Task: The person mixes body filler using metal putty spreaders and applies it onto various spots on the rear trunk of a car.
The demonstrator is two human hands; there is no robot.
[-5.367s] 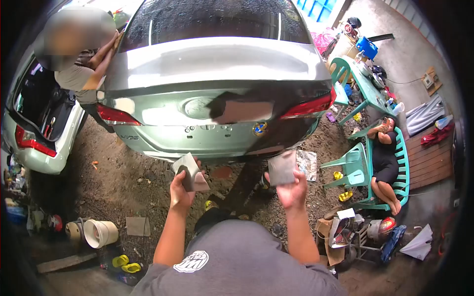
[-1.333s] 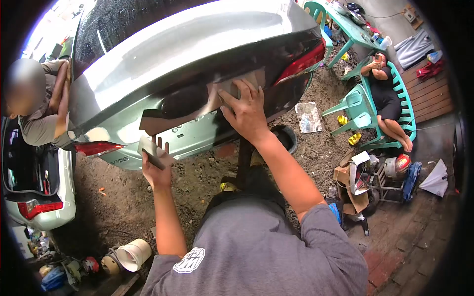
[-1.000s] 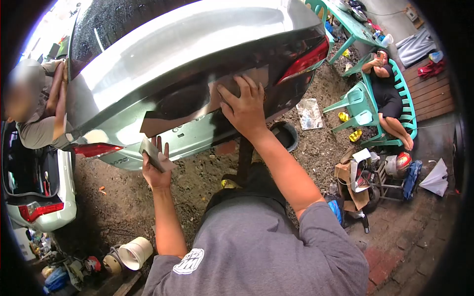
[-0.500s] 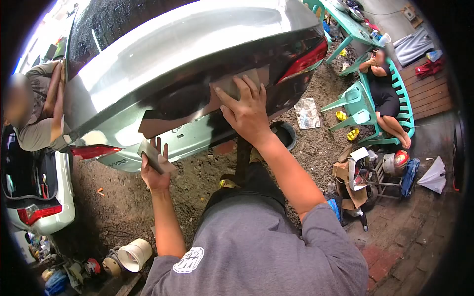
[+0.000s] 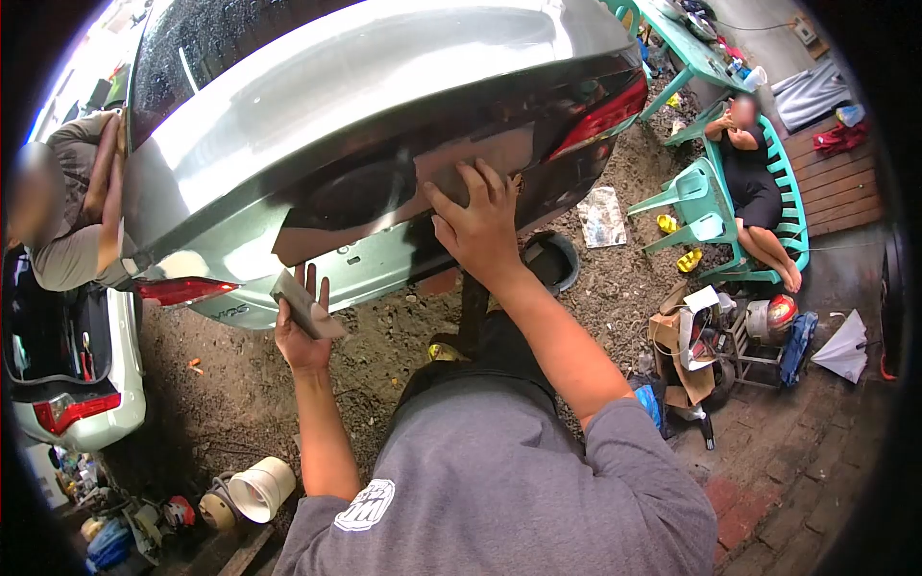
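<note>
The rear of a silver car (image 5: 336, 106) fills the upper middle, with dull brownish patches (image 5: 499, 149) on its dark, reflecting trunk panel. My right hand (image 5: 477, 219) presses on the right patch, fingers bent over a grey sheet that looks like sandpaper (image 5: 447, 180), mostly hidden beneath them. Lower left, my left hand (image 5: 305, 331) holds a flat, stiff-looking grey piece (image 5: 303, 305) between thumb and palm, its fingers pointing up. That hand is just below the bumper edge, apart from the car.
At the left a person (image 5: 82, 211) leans on the car, near a white car (image 5: 115, 422). Right of me another person (image 5: 754, 182) sits on a green bench (image 5: 792, 216) beside a green chair (image 5: 696, 202). A dark basin (image 5: 567, 264) stands on gravel; a white bucket (image 5: 261, 490) lies lower left.
My right hand has slid slightly down on the panel, the sheet with it, baring more of the brownish patch above. My left hand has hardly moved.
</note>
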